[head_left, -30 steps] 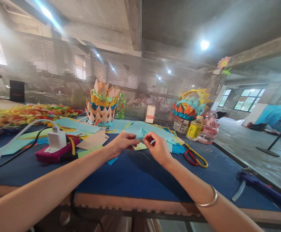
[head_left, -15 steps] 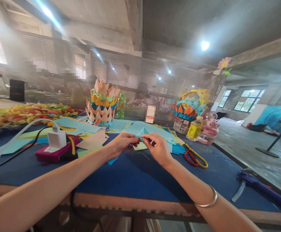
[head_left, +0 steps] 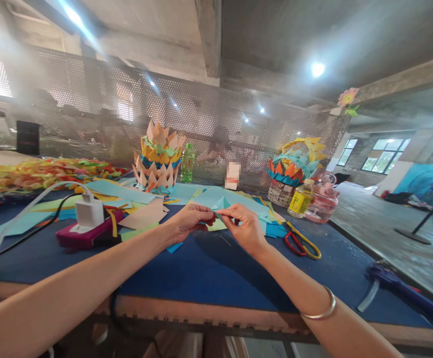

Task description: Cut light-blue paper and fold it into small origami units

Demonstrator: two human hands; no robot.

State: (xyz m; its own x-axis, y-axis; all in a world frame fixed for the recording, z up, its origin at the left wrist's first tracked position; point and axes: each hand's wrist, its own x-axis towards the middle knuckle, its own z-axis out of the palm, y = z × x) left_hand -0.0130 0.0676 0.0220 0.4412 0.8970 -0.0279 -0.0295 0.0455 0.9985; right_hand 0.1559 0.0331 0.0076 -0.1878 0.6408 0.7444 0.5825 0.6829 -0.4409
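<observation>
Above the blue table (head_left: 216,278), a small folded light-blue paper piece (head_left: 221,203) with a pointed top is pinched from both sides. My left hand (head_left: 194,220) has thumb and fingers closed on its left corner. The thumb and fingertips of my right hand (head_left: 241,223) grip its right side. Behind it lie light-blue sheets (head_left: 177,193) and other coloured paper. Red and yellow scissors (head_left: 302,244) rest to the right of my right hand.
Paper baskets stand at the back left (head_left: 158,161) and right (head_left: 283,191), near a yellow-labelled bottle (head_left: 301,199) and pink jug (head_left: 322,201). A power strip with charger (head_left: 89,214) sits left; a blue glue gun (head_left: 398,288) is at right. A perforated screen stands behind.
</observation>
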